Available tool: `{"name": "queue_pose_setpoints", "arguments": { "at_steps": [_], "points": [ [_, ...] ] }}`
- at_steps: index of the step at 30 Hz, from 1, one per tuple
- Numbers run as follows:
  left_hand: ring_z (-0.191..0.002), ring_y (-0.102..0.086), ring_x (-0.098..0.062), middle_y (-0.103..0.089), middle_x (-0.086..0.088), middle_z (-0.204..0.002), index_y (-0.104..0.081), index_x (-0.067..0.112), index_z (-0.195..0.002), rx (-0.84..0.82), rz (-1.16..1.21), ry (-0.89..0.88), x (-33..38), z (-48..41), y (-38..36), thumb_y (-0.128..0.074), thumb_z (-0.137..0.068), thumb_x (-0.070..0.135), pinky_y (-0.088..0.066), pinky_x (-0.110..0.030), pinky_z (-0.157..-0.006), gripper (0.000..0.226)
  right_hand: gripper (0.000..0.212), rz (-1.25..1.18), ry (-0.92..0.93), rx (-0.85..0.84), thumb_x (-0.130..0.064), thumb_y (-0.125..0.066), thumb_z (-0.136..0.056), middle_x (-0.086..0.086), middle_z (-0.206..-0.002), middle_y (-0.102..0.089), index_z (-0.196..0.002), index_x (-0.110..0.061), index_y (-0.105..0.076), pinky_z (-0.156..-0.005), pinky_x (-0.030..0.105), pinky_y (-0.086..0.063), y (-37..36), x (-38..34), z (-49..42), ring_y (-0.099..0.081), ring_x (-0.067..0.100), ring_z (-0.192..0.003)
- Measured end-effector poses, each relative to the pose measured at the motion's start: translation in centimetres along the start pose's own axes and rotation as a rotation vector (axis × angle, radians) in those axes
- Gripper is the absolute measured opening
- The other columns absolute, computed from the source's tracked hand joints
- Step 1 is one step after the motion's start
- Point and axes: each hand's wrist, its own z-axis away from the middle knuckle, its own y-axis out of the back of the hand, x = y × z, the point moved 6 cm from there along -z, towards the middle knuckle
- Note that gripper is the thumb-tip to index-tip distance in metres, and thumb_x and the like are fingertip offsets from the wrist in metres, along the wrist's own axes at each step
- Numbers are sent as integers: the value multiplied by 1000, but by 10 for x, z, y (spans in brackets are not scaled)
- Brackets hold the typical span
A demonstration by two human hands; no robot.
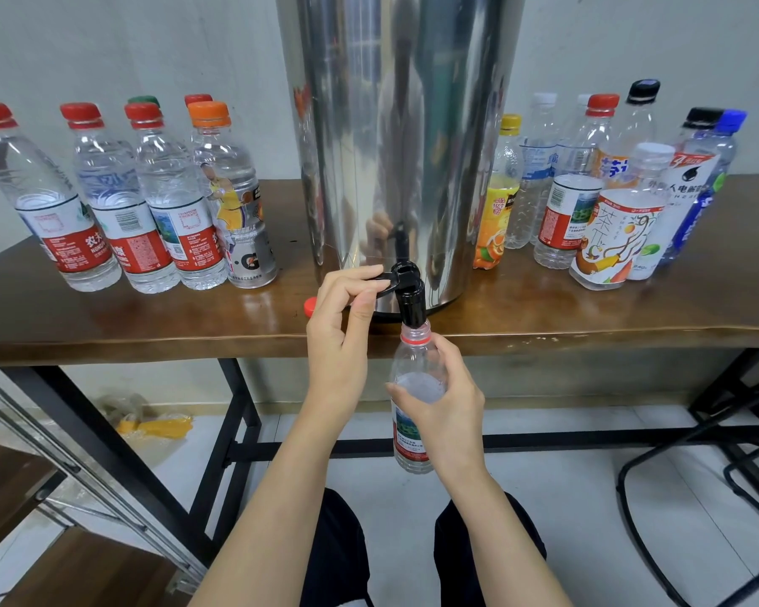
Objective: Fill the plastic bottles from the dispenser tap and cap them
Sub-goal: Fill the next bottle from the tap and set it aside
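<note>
Steel dispenser (395,146) stands at twelve o'clock, capped bottles (158,203) at ten and two. My right hand (445,414) wraps the uncapped bottle (415,357), its mouth under the tap (413,304); my left hand (340,330) pinches the lever (384,278). A red cap (310,305) lies at the tap's nine o'clock.

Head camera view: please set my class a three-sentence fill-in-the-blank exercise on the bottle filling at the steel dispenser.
1. The left hand pinches the ____ lever of the tap on the tall shiny steel dispenser.
2. The right hand holds a clear plastic bottle, with no ____ on it, under the tap's spout.
3. The small loose cap on the brown wooden table is ____.
Missing words: black; cap; red.
</note>
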Motion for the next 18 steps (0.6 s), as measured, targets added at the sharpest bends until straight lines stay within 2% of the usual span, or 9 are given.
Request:
{"name": "queue_pose_setpoints", "arguments": {
  "at_steps": [7, 15, 18],
  "points": [
    [-116, -58, -10, -62, 11, -115, -64, 31, -99, 0, -6, 2, 0, 0, 0, -47, -102, 11, -44, -35, -105, 26, 75, -9, -4, -4, -20, -86, -73, -19, -126, -58, -130, -47, -47, -107, 40, -46, 0, 0, 0, -51, 3, -122],
    [-116, -58, -11, -62, 14, -115, -65, 31, -100, 3, 0, -2, 1, 0, 0, -47, -101, 17, -45, -34, -104, 23, 75, -1, -23, -16, -21, -86, -73, -26, -122, -54, -126, -52, -43, -108, 39, -45, -2, 3, 2, -49, 2, -123],
    [-116, -58, -11, -62, 12, -115, -65, 30, -100, 3, 1, -3, 1, 1, 0, -47, -102, 12, -45, -35, -105, 25, 75, -2, -27, -16, -22, -86, -73, -22, -126, -56, -128, -49, -44, -108, 40, -44, -2, 4, 2, -49, 3, -123]
  ]
}}
